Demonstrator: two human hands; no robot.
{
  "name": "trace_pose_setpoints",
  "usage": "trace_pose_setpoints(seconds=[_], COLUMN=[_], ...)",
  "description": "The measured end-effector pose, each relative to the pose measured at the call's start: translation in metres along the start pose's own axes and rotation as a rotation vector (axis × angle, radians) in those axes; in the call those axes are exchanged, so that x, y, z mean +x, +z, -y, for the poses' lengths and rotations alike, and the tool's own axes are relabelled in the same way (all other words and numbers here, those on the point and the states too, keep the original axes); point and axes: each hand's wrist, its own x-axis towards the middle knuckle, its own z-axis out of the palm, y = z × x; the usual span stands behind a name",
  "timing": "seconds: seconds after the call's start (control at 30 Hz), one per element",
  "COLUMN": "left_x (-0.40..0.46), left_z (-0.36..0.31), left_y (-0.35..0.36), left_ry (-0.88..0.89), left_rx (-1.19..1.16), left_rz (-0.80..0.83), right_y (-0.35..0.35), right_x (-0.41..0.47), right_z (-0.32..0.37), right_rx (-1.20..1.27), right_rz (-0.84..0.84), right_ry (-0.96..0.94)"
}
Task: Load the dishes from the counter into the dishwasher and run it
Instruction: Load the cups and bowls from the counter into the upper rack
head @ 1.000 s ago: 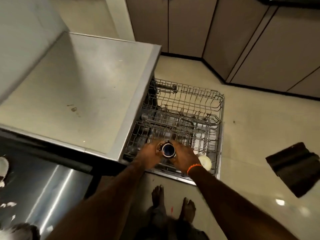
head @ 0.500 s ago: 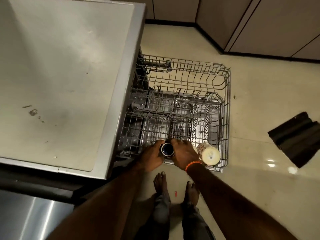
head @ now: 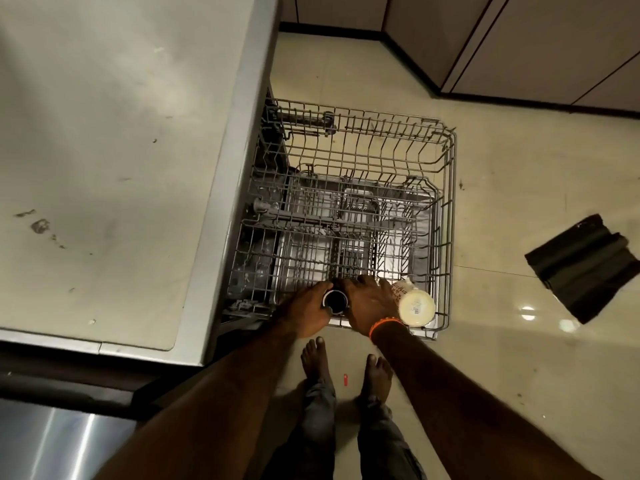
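The dishwasher's wire rack is pulled out over the floor, beside the counter. At the rack's near edge both hands hold a dark cup, seen from above with its dark inside showing. My left hand curls round its left side and my right hand, with an orange band at the wrist, wraps its right side. Just right of my right hand a cream cup lies upside down in the rack's near right corner, a label on its base.
The pale counter fills the left. A dark folded cloth lies on the floor at right. Cabinet doors line the far wall. My bare feet stand just in front of the rack, a small red bit between them.
The view has tilted down and closer to the rack. Both hands with the dark cup have shifted toward the rack's near edge and stay on the cup.
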Motion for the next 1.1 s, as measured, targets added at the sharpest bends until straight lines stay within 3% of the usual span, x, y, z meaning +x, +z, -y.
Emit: trace_pose_setpoints(seconds=[0.37,0.83,0.97,1.1], left_x=[0.0,-0.002,-0.014,-0.039], left_z=[-0.005,-0.015,-0.025,-0.04], left_y=[-0.001,-0.003,-0.002,-0.014], left_ry=[-0.021,0.005,-0.018,-0.06], left_rx=[0.064,0.076,-0.001,0.075], left_rz=[0.019,0.129,0.016,-0.073], right_y=[-0.002,0.004,-0.006,-0.026], right_x=[-0.005,-0.003,-0.013,-0.035], right_z=[-0.015,-0.013,-0.014,-0.022], right_rx=[-0.066,-0.018,-0.019,0.028], right_rz=[-0.025,-0.028,-0.066,-0.092], right_ry=[-0.075,-0.009,-0.041,0.004])
